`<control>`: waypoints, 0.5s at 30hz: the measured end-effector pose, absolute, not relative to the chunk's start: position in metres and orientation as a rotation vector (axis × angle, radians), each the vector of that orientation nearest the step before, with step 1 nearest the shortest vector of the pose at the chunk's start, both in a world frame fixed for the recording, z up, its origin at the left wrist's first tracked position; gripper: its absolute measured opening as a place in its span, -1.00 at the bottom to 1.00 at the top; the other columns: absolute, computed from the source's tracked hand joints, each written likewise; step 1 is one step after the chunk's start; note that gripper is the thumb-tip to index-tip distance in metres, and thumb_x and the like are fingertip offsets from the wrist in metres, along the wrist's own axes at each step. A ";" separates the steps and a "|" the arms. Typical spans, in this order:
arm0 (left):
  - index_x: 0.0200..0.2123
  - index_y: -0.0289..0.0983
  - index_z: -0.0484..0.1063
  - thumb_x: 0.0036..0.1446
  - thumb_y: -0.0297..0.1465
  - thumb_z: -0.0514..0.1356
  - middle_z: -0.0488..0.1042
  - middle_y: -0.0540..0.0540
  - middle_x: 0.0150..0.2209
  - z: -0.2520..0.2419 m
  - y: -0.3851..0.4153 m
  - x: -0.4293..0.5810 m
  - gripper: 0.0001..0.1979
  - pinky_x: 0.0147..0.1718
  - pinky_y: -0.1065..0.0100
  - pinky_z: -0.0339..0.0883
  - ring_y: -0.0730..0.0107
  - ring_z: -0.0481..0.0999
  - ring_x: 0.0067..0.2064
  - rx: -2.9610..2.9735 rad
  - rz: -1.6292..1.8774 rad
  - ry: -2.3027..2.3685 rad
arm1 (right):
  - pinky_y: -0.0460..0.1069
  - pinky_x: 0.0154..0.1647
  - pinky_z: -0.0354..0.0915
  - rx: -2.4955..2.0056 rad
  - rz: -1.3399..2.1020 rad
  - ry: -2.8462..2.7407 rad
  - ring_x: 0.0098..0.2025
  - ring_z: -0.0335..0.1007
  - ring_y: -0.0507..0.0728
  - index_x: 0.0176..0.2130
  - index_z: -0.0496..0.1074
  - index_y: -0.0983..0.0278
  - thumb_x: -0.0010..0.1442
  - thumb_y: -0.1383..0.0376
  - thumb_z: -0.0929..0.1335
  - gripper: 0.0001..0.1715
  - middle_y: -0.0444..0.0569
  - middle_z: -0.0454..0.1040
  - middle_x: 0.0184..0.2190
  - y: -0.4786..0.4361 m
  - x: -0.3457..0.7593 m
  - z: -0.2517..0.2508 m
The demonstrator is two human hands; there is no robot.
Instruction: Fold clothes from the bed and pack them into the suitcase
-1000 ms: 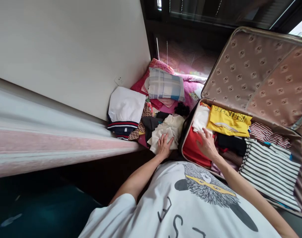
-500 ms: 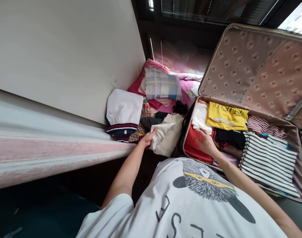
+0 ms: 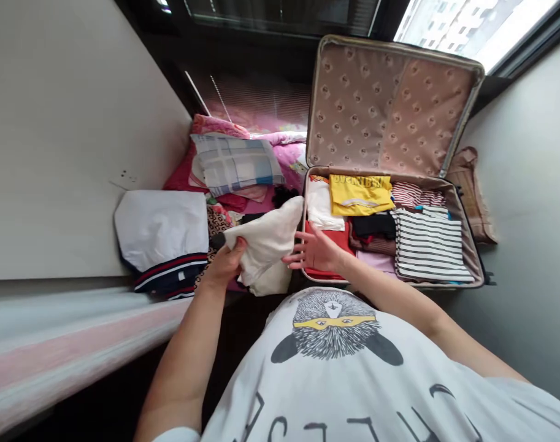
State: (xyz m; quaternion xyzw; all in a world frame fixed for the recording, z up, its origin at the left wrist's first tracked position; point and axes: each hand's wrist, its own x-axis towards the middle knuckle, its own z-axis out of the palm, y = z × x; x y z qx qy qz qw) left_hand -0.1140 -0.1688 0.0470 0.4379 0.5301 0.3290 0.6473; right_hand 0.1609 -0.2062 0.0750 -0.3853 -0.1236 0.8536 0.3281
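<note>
Cream cloth [image 3: 273, 233] is just left of the suitcase [image 3: 351, 123], its far corner coming up close to the rim; contact there unclear. Left hand [image 3: 228, 263] has it pinched at the end away from the suitcase, thumb on top. Right hand [image 3: 320, 250] is spread and holds nothing, at the suitcase's left rim, fingertips pointing at the cloth; can't tell if they touch. Handling, my read: light, soft, limp, nothing fragile, not very slippery; it'll sag and crease from one grip, so take opposite edges or corners to keep it flat. More cream fabric [image 3: 273, 282] hangs or lies under it; can't tell if same piece. Suitcase: lid up, patterned lining, base well filled. Left side has white top [image 3: 324, 205] with red cloth [image 3: 340, 238] nearer the person; then yellow shirt [image 3: 360, 193] at the hinge side, black cloth [image 3: 374, 226], brown knit [image 3: 376, 245] and lilac cloth [image 3: 375, 263] below that. Right side has red-striped cloth [image 3: 418, 195] by the hinge, black-striped top [image 3: 431, 245] laid flat in front. Left of the suitcase, beyond the cream cloth: white-navy garment [image 3: 162, 224], plaid bundle [image 3: 238, 162]
</note>
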 end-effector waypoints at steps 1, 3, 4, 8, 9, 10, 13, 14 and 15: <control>0.18 -0.29 0.51 0.13 0.15 0.24 0.64 -0.25 0.03 0.062 -0.167 -0.094 -0.25 0.23 -0.01 0.40 -0.11 0.51 0.22 1.110 0.694 1.111 | 0.29 0.00 0.51 -0.950 2.202 -0.307 -0.08 0.62 0.29 0.15 0.31 0.20 0.27 -0.38 0.21 -0.15 0.09 0.58 -0.10 -0.203 0.171 0.082; 0.19 -0.27 0.53 0.16 0.03 0.27 0.59 -0.22 0.13 0.087 -0.162 -0.050 -0.34 0.33 0.01 0.26 -0.08 0.44 0.29 1.411 0.573 0.885 | 0.29 0.03 0.49 -0.910 2.095 -0.312 -0.05 0.60 0.30 0.09 0.37 0.19 0.29 -0.39 0.15 -0.16 0.07 0.61 -0.11 -0.198 0.197 0.092; 0.21 -0.24 0.52 0.21 -0.06 0.25 0.54 -0.20 0.21 0.095 -0.160 -0.027 -0.41 0.38 0.03 0.19 -0.05 0.39 0.33 1.579 0.505 0.773 | 0.28 0.05 0.48 -0.926 2.030 -0.327 -0.03 0.58 0.30 0.07 0.40 0.20 0.30 -0.38 0.13 -0.16 0.06 0.62 -0.11 -0.197 0.212 0.093; 0.34 -0.04 0.40 0.29 -0.47 0.10 0.28 -0.08 0.43 0.084 -0.172 0.052 -0.43 0.45 -0.09 -0.03 0.00 0.15 0.48 2.163 0.191 0.596 | 0.22 0.06 0.48 -1.110 1.802 -0.406 0.06 0.55 0.34 -0.02 0.49 0.21 0.24 -0.36 0.18 -0.19 0.09 0.65 -0.12 -0.207 0.266 0.068; 0.35 -0.01 0.38 0.28 -0.53 0.07 0.24 -0.09 0.45 0.071 -0.181 0.067 -0.39 0.44 -0.18 -0.07 -0.03 0.10 0.50 2.260 0.074 0.626 | 0.23 0.05 0.48 -1.162 1.795 -0.398 0.05 0.55 0.35 -0.04 0.50 0.21 0.23 -0.34 0.20 -0.21 0.11 0.66 -0.13 -0.213 0.277 0.055; 0.35 0.01 0.38 0.28 -0.56 0.05 0.21 -0.12 0.46 0.056 -0.192 0.080 -0.36 0.42 -0.27 -0.10 -0.08 0.05 0.51 2.327 -0.049 0.669 | 0.23 0.04 0.48 -1.215 1.810 -0.375 0.03 0.56 0.36 -0.06 0.50 0.22 0.21 -0.32 0.23 -0.24 0.12 0.66 -0.14 -0.221 0.286 0.041; 0.35 -0.04 0.37 0.31 -0.53 0.09 0.08 -0.25 0.51 0.010 -0.222 0.102 -0.41 0.36 -0.46 -0.15 -0.24 -0.09 0.54 2.364 -0.351 0.723 | 0.22 0.02 0.48 -1.374 1.829 -0.309 -0.05 0.58 0.32 -0.09 0.49 0.24 0.12 -0.11 0.40 -0.44 0.11 0.66 -0.14 -0.246 0.300 0.000; 0.38 -0.05 0.34 0.32 -0.47 0.14 0.00 -0.28 0.53 -0.002 -0.229 0.104 -0.42 0.35 -0.48 -0.16 -0.28 -0.14 0.54 2.343 -0.398 0.718 | 0.20 0.03 0.47 -1.418 1.789 -0.327 -0.06 0.57 0.29 -0.07 0.48 0.24 0.03 0.01 0.47 -0.47 0.08 0.65 -0.12 -0.254 0.302 -0.012; 0.41 -0.06 0.29 0.31 -0.39 0.21 -0.08 -0.29 0.55 -0.011 -0.233 0.104 -0.39 0.34 -0.50 -0.16 -0.31 -0.19 0.55 2.312 -0.421 0.703 | 0.18 0.05 0.45 -1.453 1.733 -0.368 -0.07 0.57 0.26 -0.05 0.47 0.24 -0.07 0.13 0.51 -0.43 0.05 0.65 -0.10 -0.260 0.302 -0.022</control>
